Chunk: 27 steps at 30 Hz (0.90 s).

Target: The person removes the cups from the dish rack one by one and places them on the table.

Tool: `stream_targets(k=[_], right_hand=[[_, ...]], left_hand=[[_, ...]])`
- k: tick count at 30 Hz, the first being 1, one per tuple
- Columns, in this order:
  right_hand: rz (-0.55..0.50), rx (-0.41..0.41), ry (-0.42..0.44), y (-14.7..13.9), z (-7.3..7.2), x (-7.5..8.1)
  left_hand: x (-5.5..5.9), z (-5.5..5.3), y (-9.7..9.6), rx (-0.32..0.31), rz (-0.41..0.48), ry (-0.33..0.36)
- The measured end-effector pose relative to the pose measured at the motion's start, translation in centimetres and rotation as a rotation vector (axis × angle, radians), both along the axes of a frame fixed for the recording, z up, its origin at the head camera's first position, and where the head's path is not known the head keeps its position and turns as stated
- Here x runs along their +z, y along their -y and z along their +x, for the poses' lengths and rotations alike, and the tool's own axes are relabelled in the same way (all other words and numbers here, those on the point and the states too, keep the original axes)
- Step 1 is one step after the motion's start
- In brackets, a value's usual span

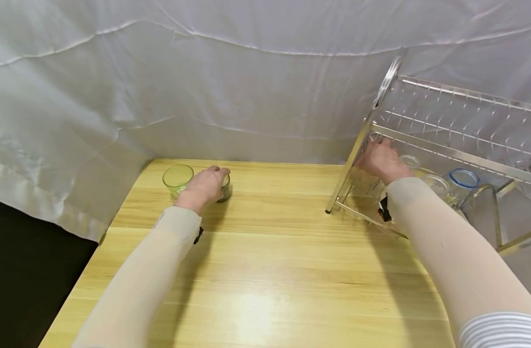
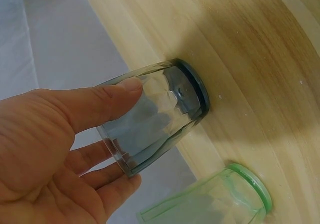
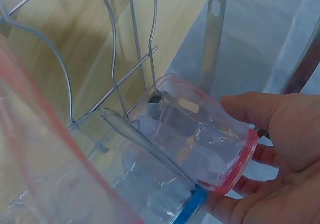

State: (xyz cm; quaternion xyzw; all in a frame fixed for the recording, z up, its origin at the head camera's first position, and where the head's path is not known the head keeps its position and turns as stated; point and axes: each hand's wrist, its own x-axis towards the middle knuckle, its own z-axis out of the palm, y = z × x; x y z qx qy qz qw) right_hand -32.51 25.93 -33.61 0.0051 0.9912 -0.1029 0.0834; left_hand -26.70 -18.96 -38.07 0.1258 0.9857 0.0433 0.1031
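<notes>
My left hand (image 1: 203, 187) grips a smoky blue-grey drinking glass (image 2: 155, 114), with the thumb on one side and fingers on the other near the rim. The thick dark base of that glass is down at the wooden table. Beside it stands a green glass (image 1: 177, 180). Over on the right, my right hand (image 1: 384, 160) is inside the lower part of a metal dish rack (image 1: 457, 153). Its thumb and fingers hold a clear glass with a pink-red base (image 3: 197, 134), base towards the palm. Right next to that glass is a clear one with a blue base (image 3: 190, 206).
More upturned glasses, among them a blue-ringed one (image 1: 464, 179), stand in the rack to the right of my right hand. Thin wire dividers (image 3: 114, 49) surround the held glass. A grey curtain (image 1: 257, 96) hangs behind the wooden table (image 1: 291, 270).
</notes>
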Motion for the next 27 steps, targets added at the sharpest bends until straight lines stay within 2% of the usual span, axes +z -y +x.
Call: stream_targets(k=[5, 12, 14, 19, 23, 27], right_hand=[[-0.003, 0.003, 0.018, 0.2, 0.5, 0.1], [0.003, 0.094, 0.015, 0.0, 1.4, 0.3], [-0.007, 0.096, 0.003, -0.1, 1.6, 0.3], [-0.052, 0.075, -0.052, -0.3, 2.3, 0.2], [-0.054, 0.100, -0.115, -0.5, 2.9, 0.1], [-0.033, 0.147, -0.217, -0.7, 3.4, 0.1]], left_hand=[[0.0, 0.0, 0.0, 0.001, 0.001, 0.004], [-0.2, -0.1, 0.1, 0.002, 0.005, 0.002], [-0.1, -0.1, 0.1, -0.001, 0.005, -0.001], [0.0, 0.1, 0.1, 0.000, 0.005, -0.001], [0.0, 0.1, 0.1, -0.002, 0.012, -0.003], [0.0, 0.1, 0.1, 0.004, 0.018, 0.003]])
